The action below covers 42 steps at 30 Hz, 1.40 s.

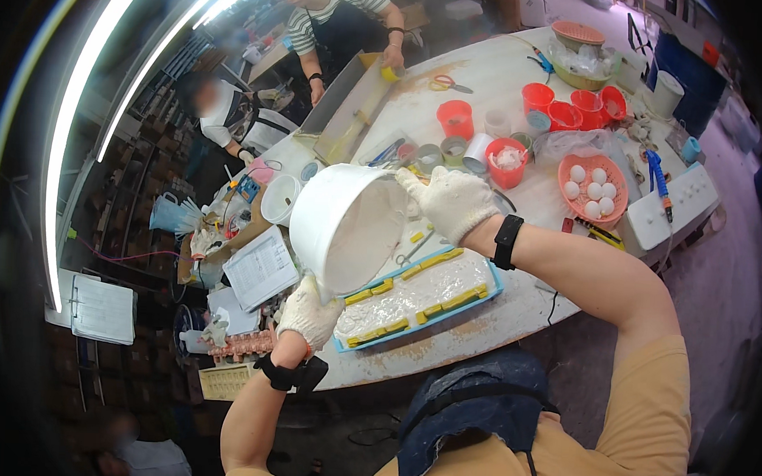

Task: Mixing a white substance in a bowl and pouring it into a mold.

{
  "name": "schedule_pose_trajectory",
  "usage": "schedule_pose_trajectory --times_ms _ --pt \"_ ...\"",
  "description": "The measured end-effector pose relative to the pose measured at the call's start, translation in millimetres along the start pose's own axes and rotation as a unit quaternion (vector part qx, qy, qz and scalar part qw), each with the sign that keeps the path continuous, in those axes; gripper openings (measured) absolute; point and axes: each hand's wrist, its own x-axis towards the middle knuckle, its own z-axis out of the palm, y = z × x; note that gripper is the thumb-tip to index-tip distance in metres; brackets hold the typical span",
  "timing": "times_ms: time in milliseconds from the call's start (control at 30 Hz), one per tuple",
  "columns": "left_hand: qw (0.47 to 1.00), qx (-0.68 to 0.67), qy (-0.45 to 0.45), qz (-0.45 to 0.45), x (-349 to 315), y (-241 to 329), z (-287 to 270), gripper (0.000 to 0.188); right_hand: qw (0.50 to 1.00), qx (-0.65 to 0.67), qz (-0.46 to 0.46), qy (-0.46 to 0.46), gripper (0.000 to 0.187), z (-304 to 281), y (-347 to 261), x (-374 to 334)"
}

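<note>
A large white bucket (315,222) is tipped on its side, its mouth turned toward the right, with a pale coating on the inner wall. My left hand (310,314), in a white knitted glove, grips its lower rim. Gloved as well, my right hand (453,205) holds the upper right rim with its fingers. Just below the mouth lies a long light-blue mould frame (418,325). Wet, glossy white slurry (412,301) fills it, and yellow blocks (453,306) line its long sides. I cannot make out any stream between bucket and mould.
Red cups (454,119), orange-handled scissors (443,83) and a pink basket (569,210) of white balls stand farther back on the white table (514,316). Left are papers (261,267) and a white tub (279,198). Two people work beyond a long box (340,100); another person is lower left.
</note>
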Motion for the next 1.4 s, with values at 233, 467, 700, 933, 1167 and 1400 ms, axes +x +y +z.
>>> schedule_pose_trajectory --times_ms 233,467,700,933,1167,1400 --pt "0.984 -0.162 -0.038 -0.069 -17.5 28.5 -13.7 0.036 0.967 0.073 0.162 -0.182 0.051 31.3 -1.5 -43.2" --pt "0.941 -0.308 -0.093 -0.109 -23.5 33.7 -2.1 0.029 0.922 0.166 0.190 -0.294 0.050 55.1 -47.3 -81.9" --pt "0.892 -0.396 -0.159 -0.147 -24.6 1.4 2.9 0.018 0.942 0.160 0.126 -0.266 0.031 -9.1 -41.9 -33.6" --pt "0.887 -0.412 -0.158 -0.138 -26.1 -6.6 0.3 0.018 0.971 0.181 0.104 -0.114 0.029 -21.4 -58.2 -23.8" --pt "0.931 -0.310 -0.157 -0.114 -34.2 3.1 4.4 0.022 0.976 0.213 0.048 0.004 0.035 -12.5 -97.8 2.2" --pt "0.961 -0.240 -0.107 -0.083 -26.3 17.3 0.5 0.024 0.988 0.138 -0.074 -0.007 0.033 -6.1 -128.6 -37.0"
